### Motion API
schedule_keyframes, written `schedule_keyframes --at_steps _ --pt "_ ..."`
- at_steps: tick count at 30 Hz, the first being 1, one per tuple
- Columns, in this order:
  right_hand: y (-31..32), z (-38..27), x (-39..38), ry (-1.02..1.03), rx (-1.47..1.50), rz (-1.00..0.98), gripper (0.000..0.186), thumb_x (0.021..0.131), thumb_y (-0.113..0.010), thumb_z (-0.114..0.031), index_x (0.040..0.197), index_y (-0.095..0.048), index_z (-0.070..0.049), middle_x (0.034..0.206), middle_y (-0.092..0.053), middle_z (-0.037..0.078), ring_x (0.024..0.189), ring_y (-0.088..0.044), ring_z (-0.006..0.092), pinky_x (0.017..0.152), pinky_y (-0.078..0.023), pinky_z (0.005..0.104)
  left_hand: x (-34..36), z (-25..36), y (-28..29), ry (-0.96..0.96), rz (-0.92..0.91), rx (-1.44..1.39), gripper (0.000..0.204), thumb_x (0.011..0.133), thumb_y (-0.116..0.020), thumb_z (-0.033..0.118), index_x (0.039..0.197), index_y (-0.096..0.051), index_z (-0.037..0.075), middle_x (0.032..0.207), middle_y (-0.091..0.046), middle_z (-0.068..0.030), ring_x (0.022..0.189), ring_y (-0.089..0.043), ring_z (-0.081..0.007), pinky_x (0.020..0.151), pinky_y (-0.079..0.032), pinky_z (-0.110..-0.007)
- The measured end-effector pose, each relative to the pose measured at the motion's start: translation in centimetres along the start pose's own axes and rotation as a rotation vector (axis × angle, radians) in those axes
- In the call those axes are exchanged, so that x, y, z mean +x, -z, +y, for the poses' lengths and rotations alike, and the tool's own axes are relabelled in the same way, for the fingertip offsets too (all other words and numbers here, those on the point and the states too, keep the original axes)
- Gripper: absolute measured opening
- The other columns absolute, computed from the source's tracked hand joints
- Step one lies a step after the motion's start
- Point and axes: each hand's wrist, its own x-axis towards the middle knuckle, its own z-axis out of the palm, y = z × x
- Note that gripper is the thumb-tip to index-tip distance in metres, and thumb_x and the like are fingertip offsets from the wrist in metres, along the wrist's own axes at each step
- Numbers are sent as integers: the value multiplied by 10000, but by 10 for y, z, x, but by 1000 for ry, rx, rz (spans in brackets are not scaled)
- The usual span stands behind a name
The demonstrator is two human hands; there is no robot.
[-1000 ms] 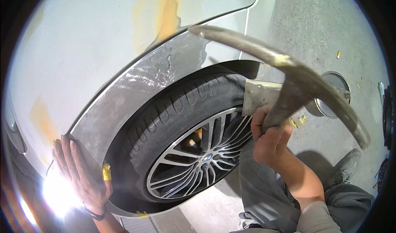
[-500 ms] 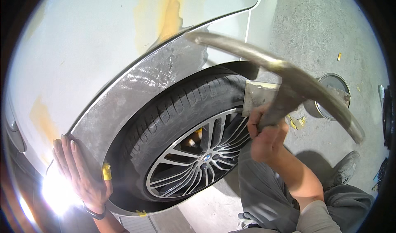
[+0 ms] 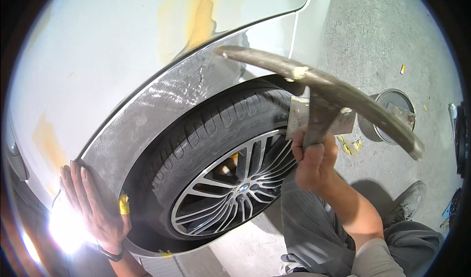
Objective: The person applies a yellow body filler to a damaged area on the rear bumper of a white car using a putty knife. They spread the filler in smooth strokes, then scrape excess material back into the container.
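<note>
My right hand (image 3: 314, 165) is wrapped round the short handle of a body hammer (image 3: 363, 98), whose long curved metal head is raised over the wheel's right side. The hammer's far tip points toward the grey filler-coated wheel arch (image 3: 164, 93) but hangs in front of it. My left hand (image 3: 95, 211) lies with outstretched fingers on the lower left of the arch panel. Beside its thumb, a strip of yellow tape (image 3: 124, 205) clings to the arch lip. A flat metal plate (image 3: 297, 117) shows behind the hammer handle; what supports it is hidden.
The tyre (image 3: 213, 122) and spoked wheel (image 3: 244, 188) fill the arch. An open round can (image 3: 395, 100), with a flat piece across it, stands on the concrete floor at right. Yellow scraps (image 3: 349, 145) lie nearby. A bright lamp (image 3: 68, 228) glares beside my left hand.
The hammer head has tilted and shifted slightly left, and its blur has lessened. My right hand moved a little left with it. My left hand stays on the panel.
</note>
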Motion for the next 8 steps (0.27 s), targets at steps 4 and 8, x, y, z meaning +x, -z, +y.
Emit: schedule_keyframes --at_steps 4,8 --pt "-1 2 0 110 -12 43 621 1096 -356 -557 960 -531 24 613 -486 25 486 -392 69 451 -277 252 -1 0 0 15 -15 9 774 974 -554 444 1559 -407 -41 1586 -440 -277 1494 -357 -522 1215 -275 -642" --pt "4 0 3 91 9 18 656 1082 -356 -611 1000 -514 21 625 -496 33 477 -391 73 443 -276 250 -2 -1 0 9 -1 -4 784 968 -564 446 1563 -402 -39 1591 -434 -276 1497 -355 -519 1216 -274 -642"
